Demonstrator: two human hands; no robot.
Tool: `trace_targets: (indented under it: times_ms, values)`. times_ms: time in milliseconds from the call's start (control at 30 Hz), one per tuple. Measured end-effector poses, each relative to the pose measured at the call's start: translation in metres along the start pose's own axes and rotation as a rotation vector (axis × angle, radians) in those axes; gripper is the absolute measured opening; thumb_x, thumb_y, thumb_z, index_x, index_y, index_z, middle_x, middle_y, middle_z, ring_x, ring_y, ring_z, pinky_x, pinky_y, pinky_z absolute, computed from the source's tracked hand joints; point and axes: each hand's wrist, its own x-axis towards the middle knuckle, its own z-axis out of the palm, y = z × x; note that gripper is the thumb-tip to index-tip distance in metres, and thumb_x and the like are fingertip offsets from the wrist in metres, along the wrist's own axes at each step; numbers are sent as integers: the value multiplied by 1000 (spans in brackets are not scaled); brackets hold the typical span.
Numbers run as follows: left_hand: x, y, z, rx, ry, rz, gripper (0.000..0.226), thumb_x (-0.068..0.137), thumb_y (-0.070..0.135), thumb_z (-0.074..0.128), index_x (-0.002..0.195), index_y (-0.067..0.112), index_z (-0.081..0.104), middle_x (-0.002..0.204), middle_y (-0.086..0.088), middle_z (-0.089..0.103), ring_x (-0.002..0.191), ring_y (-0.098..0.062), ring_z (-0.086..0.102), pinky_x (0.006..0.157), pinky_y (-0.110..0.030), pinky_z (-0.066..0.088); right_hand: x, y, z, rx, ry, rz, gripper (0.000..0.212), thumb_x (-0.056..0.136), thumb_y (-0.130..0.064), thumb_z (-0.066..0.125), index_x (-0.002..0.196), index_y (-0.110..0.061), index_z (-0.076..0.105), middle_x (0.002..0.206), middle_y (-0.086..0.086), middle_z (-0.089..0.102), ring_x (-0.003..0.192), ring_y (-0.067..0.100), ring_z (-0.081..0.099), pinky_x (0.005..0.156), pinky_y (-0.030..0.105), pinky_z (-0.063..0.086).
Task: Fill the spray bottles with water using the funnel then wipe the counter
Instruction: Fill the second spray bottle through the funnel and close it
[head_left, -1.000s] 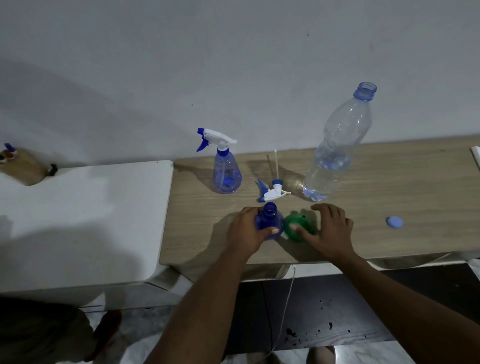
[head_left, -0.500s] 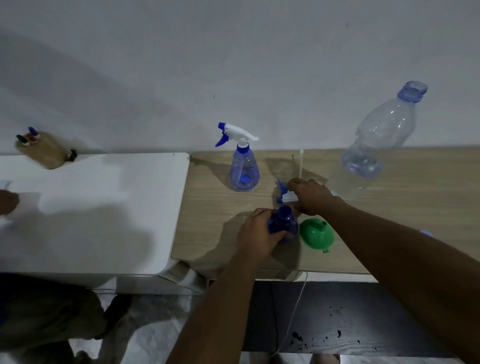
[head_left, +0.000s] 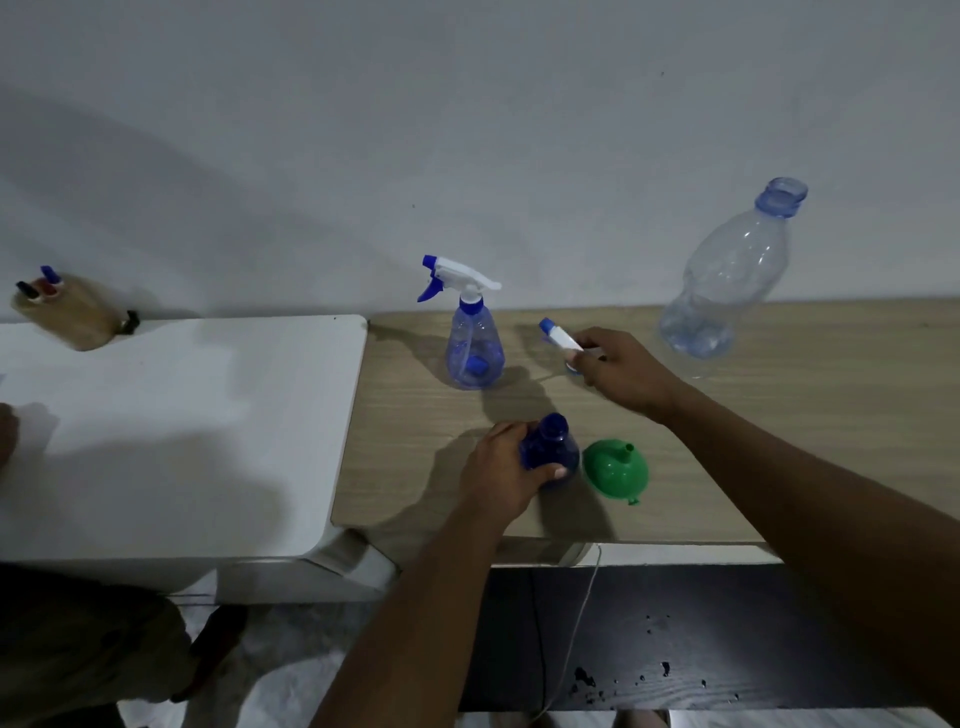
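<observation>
My left hand (head_left: 501, 470) grips a blue spray bottle (head_left: 551, 451) with an uncapped neck, standing near the front of the wooden counter (head_left: 810, 415). A green funnel (head_left: 615, 469) lies beside it on the right, wide mouth down and spout up. My right hand (head_left: 623, 371) is closed on the loose white and blue spray head (head_left: 560, 336), lifted a little off the counter. A second spray bottle (head_left: 474, 343) with its head fitted stands behind. A large clear water bottle (head_left: 727, 291), open at the top, stands at the back right, nearly empty.
A white table (head_left: 182, 426) adjoins the counter on the left, with a wooden pen holder (head_left: 70, 312) at its back. Another person's hand (head_left: 6, 431) shows at the left edge. A white cable (head_left: 582, 613) hangs below the counter's front edge.
My right hand left the funnel, reached back to the loose spray head and picked it up. My left hand stayed on the blue bottle. The view shifted to the left.
</observation>
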Motion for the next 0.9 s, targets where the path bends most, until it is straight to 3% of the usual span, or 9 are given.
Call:
trace_targets:
  times_ms: [100, 233, 333, 433, 533, 600, 700, 767, 900]
  values:
    - [-1, 2, -1, 18, -14, -9, 65, 67, 45, 88, 121, 17, 64, 116, -2, 64, 102, -23, 62, 86, -32, 48, -17, -14, -14, 130, 65, 51, 23, 91, -30, 64, 107, -14, 65, 89, 5, 68, 72, 17, 59, 68, 34, 46]
    - [-2, 5, -1, 16, -12, -34, 64, 66, 44, 88, 121, 20, 64, 115, 1, 64, 101, -22, 62, 85, -32, 49, -32, -27, -39, 17, 120, 12, 22, 88, -27, 70, 104, -13, 64, 88, 4, 67, 77, 18, 61, 70, 37, 49]
    - [-2, 6, -1, 14, -20, -48, 64, 66, 45, 87, 121, 23, 63, 116, 2, 64, 101, -21, 62, 83, -30, 48, -44, -47, -62, -12, 47, -30, 11, 89, -21, 68, 96, -14, 64, 81, 2, 67, 71, 17, 60, 69, 39, 51]
    - [-3, 7, -1, 1, -26, -65, 65, 66, 46, 87, 123, 26, 63, 120, 4, 63, 103, -20, 63, 88, -34, 50, -55, -71, -82, -5, -40, -67, 8, 92, -17, 66, 94, -10, 64, 69, 2, 64, 57, 12, 57, 55, 29, 48]
    - [-3, 8, -1, 5, -31, -77, 64, 68, 44, 87, 125, 28, 62, 123, 3, 63, 108, -22, 63, 92, -36, 51, -58, -86, -87, -75, -92, -94, 9, 92, -18, 67, 97, -10, 65, 66, 1, 64, 51, 10, 57, 51, 25, 47]
    - [-2, 7, -2, 11, -30, -87, 63, 69, 42, 87, 125, 28, 62, 124, 2, 63, 109, -22, 62, 93, -36, 50, -57, -90, -82, -170, -102, -112, 12, 93, -20, 66, 99, -11, 65, 70, 0, 65, 53, 10, 61, 53, 25, 47]
    - [-2, 7, -2, 18, -27, -91, 60, 72, 41, 86, 125, 27, 62, 124, 1, 64, 110, -23, 62, 91, -33, 49, -53, -91, -74, -238, -87, -145, 17, 93, -25, 66, 101, -11, 64, 83, 5, 68, 65, 18, 68, 62, 35, 57]
    - [-2, 7, -2, 11, -29, -94, 61, 71, 42, 86, 125, 27, 62, 124, 1, 64, 110, -23, 62, 91, -33, 49, -51, -94, -73, -294, -69, -172, 16, 92, -27, 66, 100, -13, 63, 88, 6, 68, 73, 22, 67, 68, 38, 54]
    - [-2, 6, -1, 6, -36, -92, 63, 71, 43, 86, 127, 27, 61, 125, 2, 64, 111, -23, 62, 91, -33, 48, -47, -99, -72, -426, -59, -230, 19, 91, -26, 66, 99, -8, 64, 86, 6, 65, 70, 17, 56, 63, 31, 43]
